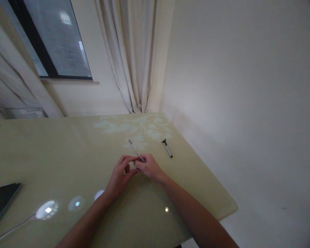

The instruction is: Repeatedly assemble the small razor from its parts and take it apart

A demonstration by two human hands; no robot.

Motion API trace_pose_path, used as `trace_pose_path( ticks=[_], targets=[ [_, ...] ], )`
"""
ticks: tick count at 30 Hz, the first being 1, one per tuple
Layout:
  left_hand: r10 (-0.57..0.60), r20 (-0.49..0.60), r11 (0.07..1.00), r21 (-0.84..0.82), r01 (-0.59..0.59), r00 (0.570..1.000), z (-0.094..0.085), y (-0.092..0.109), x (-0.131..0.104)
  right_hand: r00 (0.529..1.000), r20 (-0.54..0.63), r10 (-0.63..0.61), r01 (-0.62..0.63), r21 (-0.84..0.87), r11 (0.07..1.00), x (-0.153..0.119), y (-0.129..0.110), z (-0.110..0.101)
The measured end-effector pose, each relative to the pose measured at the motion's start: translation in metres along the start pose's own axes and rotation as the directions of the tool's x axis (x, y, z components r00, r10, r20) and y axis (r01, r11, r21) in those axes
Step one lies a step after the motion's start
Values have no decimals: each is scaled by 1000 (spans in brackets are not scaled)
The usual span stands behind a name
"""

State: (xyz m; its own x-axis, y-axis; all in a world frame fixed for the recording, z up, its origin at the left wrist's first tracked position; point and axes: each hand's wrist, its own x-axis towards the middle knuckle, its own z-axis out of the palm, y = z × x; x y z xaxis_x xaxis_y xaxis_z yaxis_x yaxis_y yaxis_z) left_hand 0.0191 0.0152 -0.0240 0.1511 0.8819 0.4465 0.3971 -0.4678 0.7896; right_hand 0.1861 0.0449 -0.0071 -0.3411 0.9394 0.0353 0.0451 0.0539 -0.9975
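A thin, pale toothbrush (134, 148) points up and to the left, its small grey head at the far end. My right hand (150, 167) is closed around its lower part, thumb over the fingers. Against it, my left hand (122, 172) curves in, thumb and fingertips drawn together at the right hand's fingers. Whatever lies between those left fingertips is hidden. To the right of my hands, a razor (167, 150) with a black head and a grey-and-black handle lies on the table.
The pale green glossy table (54, 155) has a white floral pattern near its far corner. A dark flat device (2, 199) lies at the left edge, with a white cable (14, 229) nearby. A wall (235, 103) borders the right side; curtains (134, 51) hang behind.
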Motion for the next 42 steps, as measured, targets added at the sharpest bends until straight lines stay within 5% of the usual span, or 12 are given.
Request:
trace_pose_path(
  ticks=[6, 11, 24, 42],
  targets=[
    [-26, -40, 999, -26, 25, 999, -8, -12, 35, 991, -126, -44, 41, -21, 999, 9, 0, -24],
    [-115, -110, 991, -82, 107, 987, -8, -34, 56, 993, -106, -57, 48, -87, 995, 12, 6, -49],
    [-205, -136, 972, -147, 185, 969, -10, -42, 49, 995, 50, -83, 92, -222, 971, 8, 3, -52],
    [-165, -141, 978, -152, 143, 976, -10, -38, 47, 983, 32, -182, 179, -406, 896, 12, 1, -58]
  ],
)
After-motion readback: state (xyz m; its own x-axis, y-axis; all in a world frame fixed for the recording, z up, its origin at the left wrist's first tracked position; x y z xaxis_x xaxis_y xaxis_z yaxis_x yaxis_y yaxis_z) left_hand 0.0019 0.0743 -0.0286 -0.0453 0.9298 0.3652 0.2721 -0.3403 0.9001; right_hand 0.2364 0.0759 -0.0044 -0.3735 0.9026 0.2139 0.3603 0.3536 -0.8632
